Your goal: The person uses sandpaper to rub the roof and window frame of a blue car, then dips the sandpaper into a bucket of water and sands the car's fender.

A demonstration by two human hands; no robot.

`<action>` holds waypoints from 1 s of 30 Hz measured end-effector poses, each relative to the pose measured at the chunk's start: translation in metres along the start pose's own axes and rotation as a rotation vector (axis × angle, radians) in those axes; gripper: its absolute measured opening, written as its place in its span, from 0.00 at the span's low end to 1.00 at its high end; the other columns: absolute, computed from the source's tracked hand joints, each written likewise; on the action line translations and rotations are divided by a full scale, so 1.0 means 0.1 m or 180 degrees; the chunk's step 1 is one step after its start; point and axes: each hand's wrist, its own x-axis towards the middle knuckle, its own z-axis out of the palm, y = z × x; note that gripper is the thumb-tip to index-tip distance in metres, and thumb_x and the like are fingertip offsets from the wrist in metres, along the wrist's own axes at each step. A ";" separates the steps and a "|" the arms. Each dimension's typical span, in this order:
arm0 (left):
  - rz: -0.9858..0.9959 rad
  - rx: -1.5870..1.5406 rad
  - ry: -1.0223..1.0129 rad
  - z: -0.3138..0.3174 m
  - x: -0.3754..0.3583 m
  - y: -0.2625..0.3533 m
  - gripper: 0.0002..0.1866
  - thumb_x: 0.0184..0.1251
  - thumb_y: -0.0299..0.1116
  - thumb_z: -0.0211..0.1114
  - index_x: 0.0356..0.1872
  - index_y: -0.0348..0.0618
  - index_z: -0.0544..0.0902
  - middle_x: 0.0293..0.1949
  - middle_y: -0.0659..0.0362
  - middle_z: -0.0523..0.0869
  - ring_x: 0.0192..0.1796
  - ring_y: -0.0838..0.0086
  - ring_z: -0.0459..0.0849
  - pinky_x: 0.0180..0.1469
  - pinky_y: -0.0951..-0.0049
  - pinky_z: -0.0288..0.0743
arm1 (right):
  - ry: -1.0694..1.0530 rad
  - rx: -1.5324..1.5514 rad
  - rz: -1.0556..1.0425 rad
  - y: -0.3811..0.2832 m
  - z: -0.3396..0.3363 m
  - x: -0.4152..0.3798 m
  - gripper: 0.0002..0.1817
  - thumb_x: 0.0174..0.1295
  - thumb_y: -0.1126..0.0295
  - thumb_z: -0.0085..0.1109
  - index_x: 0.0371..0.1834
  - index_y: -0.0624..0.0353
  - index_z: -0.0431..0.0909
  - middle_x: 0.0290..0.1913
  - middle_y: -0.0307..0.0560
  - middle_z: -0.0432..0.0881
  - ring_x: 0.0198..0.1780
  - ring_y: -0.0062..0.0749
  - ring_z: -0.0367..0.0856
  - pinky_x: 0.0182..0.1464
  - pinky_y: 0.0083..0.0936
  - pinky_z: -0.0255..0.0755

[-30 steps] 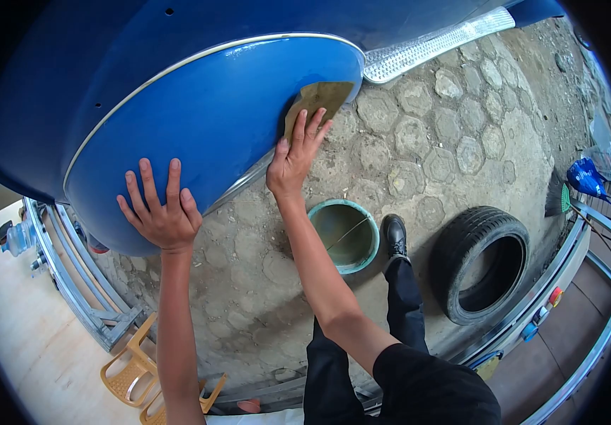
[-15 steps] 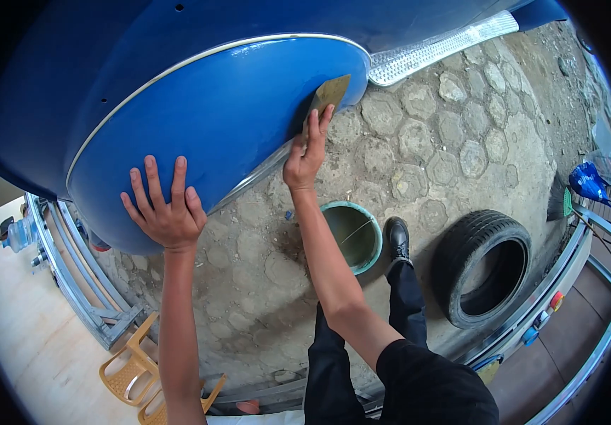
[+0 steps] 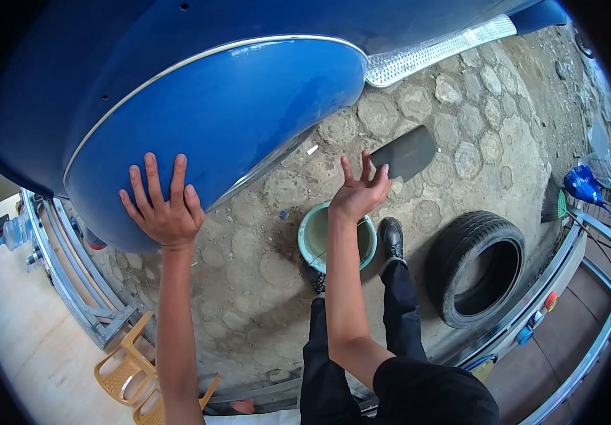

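My left hand (image 3: pixel 166 205) lies flat on the lower edge of a glossy blue vehicle panel (image 3: pixel 199 120), fingers spread. A pale trim strip borders the panel's upper edge, and darker wet-looking patches show on its right part. Off to the right, my right hand (image 3: pixel 360 193) is turned with the palm partly up, its fingers closed on a dark grey sheet of sandpaper (image 3: pixel 408 152). The sheet is held over the paving, apart from the panel. Below the right hand stands a pale green bucket (image 3: pixel 304 244), partly hidden by my forearm.
A loose tyre (image 3: pixel 441 265) lies right of my shoe (image 3: pixel 392 237). A silver textured step (image 3: pixel 440 51) juts out beside the panel. Tan plastic chairs (image 3: pixel 123 372) and a metal rail (image 3: pixel 72 273) are at lower left. A broom (image 3: pixel 555 202) and blue bag (image 3: pixel 583 183) lie at right.
My right hand has left the blue panel with the sandpaper, moving right and down over the paving. The sheet now shows its dark side. My left hand stays put.
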 end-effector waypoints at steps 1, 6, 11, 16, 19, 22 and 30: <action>-0.0006 0.0001 -0.0012 0.00 -0.01 0.00 0.25 0.78 0.44 0.45 0.71 0.69 0.79 0.77 0.62 0.72 0.79 0.58 0.67 0.83 0.50 0.47 | -0.0222 -0.0513 -0.0228 -0.01 -0.03 0.03 0.12 0.78 0.67 0.50 0.55 0.63 0.77 0.51 0.46 0.80 0.54 0.31 0.83 0.40 0.33 0.89; -0.0009 0.0010 0.0014 0.00 0.01 0.00 0.25 0.78 0.44 0.45 0.71 0.70 0.78 0.77 0.62 0.72 0.79 0.59 0.67 0.83 0.51 0.47 | -0.0839 -0.2208 -0.0544 -0.16 -0.13 0.15 0.14 0.74 0.69 0.57 0.51 0.71 0.83 0.38 0.46 0.87 0.34 0.20 0.83 0.23 0.18 0.78; -0.0025 0.0020 -0.0005 0.00 0.01 0.00 0.25 0.78 0.44 0.45 0.72 0.70 0.78 0.77 0.63 0.72 0.79 0.60 0.67 0.83 0.51 0.47 | -0.1444 -0.3524 -0.1730 -0.27 -0.16 0.24 0.13 0.69 0.72 0.60 0.52 0.68 0.84 0.37 0.50 0.87 0.34 0.33 0.84 0.36 0.31 0.79; -0.0025 0.0003 0.0006 0.00 0.01 0.01 0.25 0.78 0.44 0.45 0.72 0.71 0.78 0.77 0.62 0.72 0.79 0.60 0.67 0.83 0.51 0.47 | -0.1872 -0.3571 -0.2073 -0.32 0.14 0.16 0.13 0.69 0.72 0.62 0.52 0.66 0.84 0.44 0.56 0.88 0.40 0.44 0.87 0.46 0.36 0.79; -0.0172 -0.0032 -0.0068 0.02 -0.03 0.01 0.24 0.81 0.49 0.42 0.69 0.77 0.80 0.76 0.65 0.74 0.78 0.61 0.68 0.84 0.50 0.46 | -0.1868 -0.3251 -0.1850 -0.22 0.32 0.15 0.13 0.69 0.72 0.63 0.53 0.66 0.84 0.47 0.55 0.88 0.46 0.47 0.89 0.50 0.37 0.80; -0.0041 0.0029 -0.0026 0.00 0.00 0.01 0.25 0.79 0.45 0.44 0.73 0.72 0.77 0.77 0.63 0.72 0.79 0.60 0.67 0.83 0.51 0.48 | -0.1869 -0.3064 -0.1392 -0.21 0.38 0.17 0.11 0.71 0.68 0.64 0.46 0.66 0.86 0.39 0.55 0.89 0.39 0.47 0.89 0.45 0.34 0.81; -0.0171 -0.0005 -0.0067 0.01 -0.04 0.00 0.24 0.81 0.49 0.43 0.69 0.77 0.80 0.76 0.65 0.74 0.78 0.62 0.68 0.83 0.50 0.48 | -0.1635 -0.3062 -0.1361 -0.26 0.17 0.00 0.15 0.76 0.66 0.59 0.37 0.70 0.83 0.26 0.51 0.84 0.22 0.33 0.74 0.27 0.33 0.67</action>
